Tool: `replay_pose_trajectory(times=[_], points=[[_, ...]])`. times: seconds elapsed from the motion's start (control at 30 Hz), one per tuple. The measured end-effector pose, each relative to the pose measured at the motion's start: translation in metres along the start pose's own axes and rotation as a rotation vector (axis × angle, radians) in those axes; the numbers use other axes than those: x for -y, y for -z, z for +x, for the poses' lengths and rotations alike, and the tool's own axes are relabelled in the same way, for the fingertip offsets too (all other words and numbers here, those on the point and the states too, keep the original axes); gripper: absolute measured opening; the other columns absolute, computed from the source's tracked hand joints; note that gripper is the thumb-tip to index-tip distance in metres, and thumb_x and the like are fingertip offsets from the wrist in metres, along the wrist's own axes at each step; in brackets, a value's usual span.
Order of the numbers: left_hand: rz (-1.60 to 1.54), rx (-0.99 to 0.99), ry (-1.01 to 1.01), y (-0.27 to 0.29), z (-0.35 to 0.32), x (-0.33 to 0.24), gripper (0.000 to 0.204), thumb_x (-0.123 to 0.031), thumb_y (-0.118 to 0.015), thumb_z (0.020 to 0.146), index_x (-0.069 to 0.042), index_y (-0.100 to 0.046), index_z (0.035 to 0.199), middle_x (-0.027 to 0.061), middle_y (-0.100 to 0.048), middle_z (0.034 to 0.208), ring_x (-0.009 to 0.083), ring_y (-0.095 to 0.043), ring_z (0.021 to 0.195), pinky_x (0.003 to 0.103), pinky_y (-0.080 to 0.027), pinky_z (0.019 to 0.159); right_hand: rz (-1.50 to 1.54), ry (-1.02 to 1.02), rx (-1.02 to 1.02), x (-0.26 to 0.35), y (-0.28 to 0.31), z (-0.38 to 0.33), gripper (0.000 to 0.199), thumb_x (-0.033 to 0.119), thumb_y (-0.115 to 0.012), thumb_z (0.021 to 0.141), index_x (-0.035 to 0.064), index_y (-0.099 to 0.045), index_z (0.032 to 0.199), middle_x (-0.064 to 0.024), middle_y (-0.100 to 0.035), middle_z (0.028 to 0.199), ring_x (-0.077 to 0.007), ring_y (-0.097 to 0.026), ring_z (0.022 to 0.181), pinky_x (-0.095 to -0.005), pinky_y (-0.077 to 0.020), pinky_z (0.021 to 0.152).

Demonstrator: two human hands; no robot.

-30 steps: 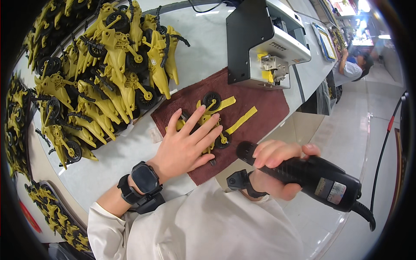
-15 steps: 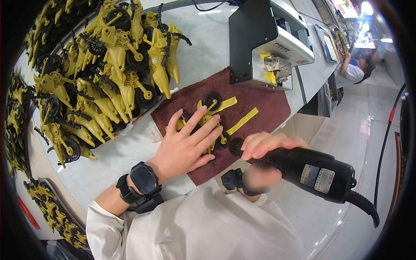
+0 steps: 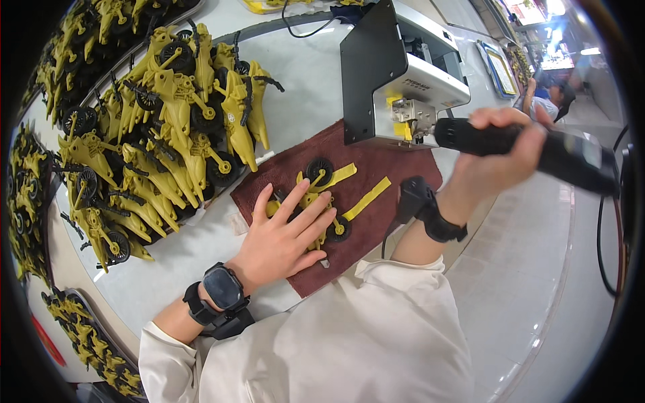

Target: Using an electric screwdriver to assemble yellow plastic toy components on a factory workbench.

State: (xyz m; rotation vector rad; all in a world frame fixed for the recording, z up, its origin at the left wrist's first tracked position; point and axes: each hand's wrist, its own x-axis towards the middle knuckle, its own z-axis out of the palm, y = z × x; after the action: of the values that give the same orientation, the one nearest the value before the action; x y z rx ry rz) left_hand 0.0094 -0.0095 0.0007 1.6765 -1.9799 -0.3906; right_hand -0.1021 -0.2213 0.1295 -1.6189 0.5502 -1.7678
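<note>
Yellow toy motorcycle (image 3: 321, 201) pinned under left hand (image 3: 285, 238); right hand (image 3: 500, 151) grips black power tool (image 3: 531, 149)

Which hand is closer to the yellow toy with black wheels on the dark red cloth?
The left hand. It lies flat on the yellow toy, pressing it on the dark red cloth. The right hand is raised to the right, apart from it, holding a black power tool.

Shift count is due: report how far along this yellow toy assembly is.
Done, apparently: a big pile of yellow wheeled toys beside the mat. In hand: left hand presses one toy on the maroon mat; right hand holds a black power tool raised. How many remain cannot be told.
</note>
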Motion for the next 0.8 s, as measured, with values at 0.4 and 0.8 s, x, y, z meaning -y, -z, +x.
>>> replay_pose_trajectory(times=[0.4, 0.8], points=[[0.005, -0.012, -0.003, 0.005, 0.001, 0.003, 0.063, -0.042, -0.069, 0.073, -0.017, -0.05, 0.128, 0.0011, -0.036, 0.143, 0.038, -0.023, 0.135, 0.058, -0.021, 0.104, 0.488, -0.123, 0.415, 0.051, 0.021, -0.105, 0.07, 0.042, -0.067, 0.082, 0.0012, -0.028, 0.124, -0.014, -0.061, 0.075, -0.0251, -0.058, 0.054, -0.0375, -0.0504, 0.05], [-0.09, -0.046, -0.013, 0.002, -0.005, 0.004, 0.069, -0.034, -0.073, 0.068, -0.015, -0.048, 0.129, 0.0026, -0.038, 0.142, 0.0388, -0.024, 0.135, 0.059, -0.02, 0.102, 0.544, -0.137, 0.696, 0.047, 0.024, -0.129, 0.065, 0.032, -0.068, 0.081, 0.0007, -0.028, 0.122, -0.0168, -0.058, 0.08, -0.0268, -0.06, 0.059, -0.0387, -0.0507, 0.053]])
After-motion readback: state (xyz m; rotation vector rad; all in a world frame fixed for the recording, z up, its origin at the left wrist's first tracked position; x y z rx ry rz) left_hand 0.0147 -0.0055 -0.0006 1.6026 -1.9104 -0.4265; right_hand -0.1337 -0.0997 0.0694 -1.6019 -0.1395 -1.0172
